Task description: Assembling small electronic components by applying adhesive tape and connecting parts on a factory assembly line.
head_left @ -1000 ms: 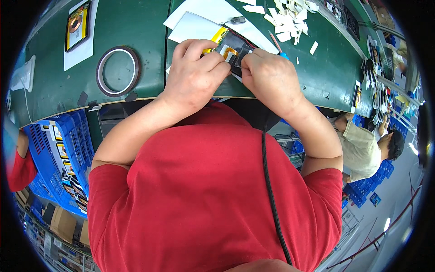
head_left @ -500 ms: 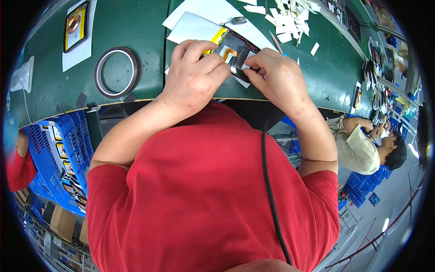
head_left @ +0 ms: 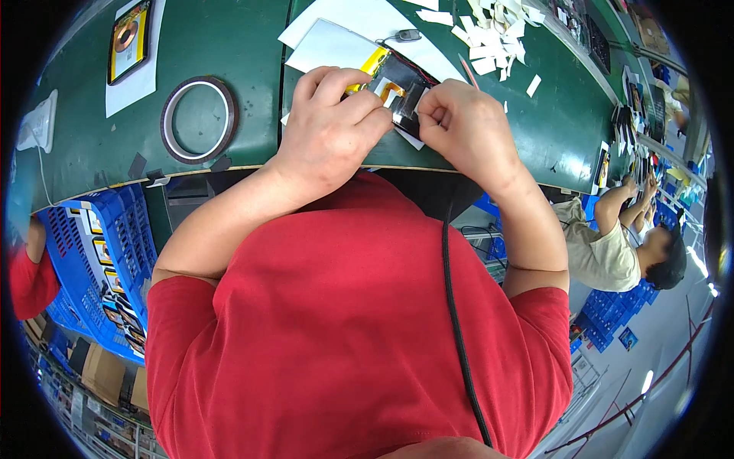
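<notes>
A flat black electronic assembly (head_left: 405,101) lies near the table's front edge, with an orange flex cable (head_left: 393,90) and yellow tape (head_left: 375,60) on it. A pale flat panel (head_left: 329,47) extends from its far left side. My left hand (head_left: 329,122) has its fingers curled over the assembly's left side, gripping it. At the right side, my right hand (head_left: 466,122) is closed in a pinch by the black surface. What its fingertips hold, if anything, is hidden.
White paper (head_left: 428,53) lies under the assembly, with a small grey clip-like piece (head_left: 409,34) on it. Many white strips (head_left: 497,34) are scattered at the far right. A tape roll (head_left: 166,122) and another device (head_left: 128,38) lie left. A blue crate (head_left: 99,260) stands below the table.
My right hand has drawn its fingers together and turned slightly at the assembly's right side. The white piece seen at its fingertips before is no longer visible there. My left hand stays in place.
</notes>
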`<move>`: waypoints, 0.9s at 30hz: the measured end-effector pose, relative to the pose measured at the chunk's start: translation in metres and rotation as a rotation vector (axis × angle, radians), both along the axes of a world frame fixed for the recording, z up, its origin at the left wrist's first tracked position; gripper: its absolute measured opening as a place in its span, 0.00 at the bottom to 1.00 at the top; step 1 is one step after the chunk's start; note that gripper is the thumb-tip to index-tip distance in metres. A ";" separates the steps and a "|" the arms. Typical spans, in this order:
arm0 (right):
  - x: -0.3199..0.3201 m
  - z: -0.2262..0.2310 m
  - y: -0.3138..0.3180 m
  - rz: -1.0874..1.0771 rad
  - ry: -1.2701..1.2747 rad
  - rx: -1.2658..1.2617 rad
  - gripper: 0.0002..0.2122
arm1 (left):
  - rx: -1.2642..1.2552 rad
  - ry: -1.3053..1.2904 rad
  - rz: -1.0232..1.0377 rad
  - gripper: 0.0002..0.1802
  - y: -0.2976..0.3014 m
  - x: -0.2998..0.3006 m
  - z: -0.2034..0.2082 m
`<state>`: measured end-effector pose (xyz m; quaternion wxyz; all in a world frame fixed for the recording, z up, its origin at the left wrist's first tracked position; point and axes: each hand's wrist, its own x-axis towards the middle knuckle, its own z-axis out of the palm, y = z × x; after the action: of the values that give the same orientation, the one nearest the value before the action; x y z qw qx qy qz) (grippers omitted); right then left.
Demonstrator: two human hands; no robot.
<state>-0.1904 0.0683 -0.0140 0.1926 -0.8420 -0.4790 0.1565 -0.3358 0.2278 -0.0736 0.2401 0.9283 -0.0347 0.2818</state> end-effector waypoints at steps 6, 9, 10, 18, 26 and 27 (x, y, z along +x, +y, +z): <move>0.022 0.002 -0.014 -0.289 0.281 0.148 0.04 | -0.021 -0.001 -0.005 0.07 0.000 0.001 -0.002; 0.038 0.003 -0.022 -0.408 0.384 0.296 0.03 | -0.020 -0.014 -0.008 0.03 -0.001 0.002 -0.003; 0.043 0.003 -0.025 -0.421 0.384 0.347 0.03 | -0.018 -0.020 -0.010 0.03 -0.001 0.002 -0.003; 0.037 0.007 -0.020 -0.206 -0.256 0.169 0.04 | -0.017 -0.005 -0.013 0.13 0.000 0.000 0.001; 0.010 0.012 -0.004 0.302 -0.518 -0.037 0.04 | 0.001 0.005 0.003 0.13 -0.001 0.001 0.002; 0.009 0.011 -0.002 0.354 -0.594 -0.105 0.03 | 0.000 0.006 0.003 0.13 -0.001 0.001 0.002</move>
<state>-0.1818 0.0666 -0.0031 -0.0291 -0.7635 -0.6439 -0.0401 -0.3349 0.2265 -0.0718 0.2397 0.9292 -0.0327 0.2793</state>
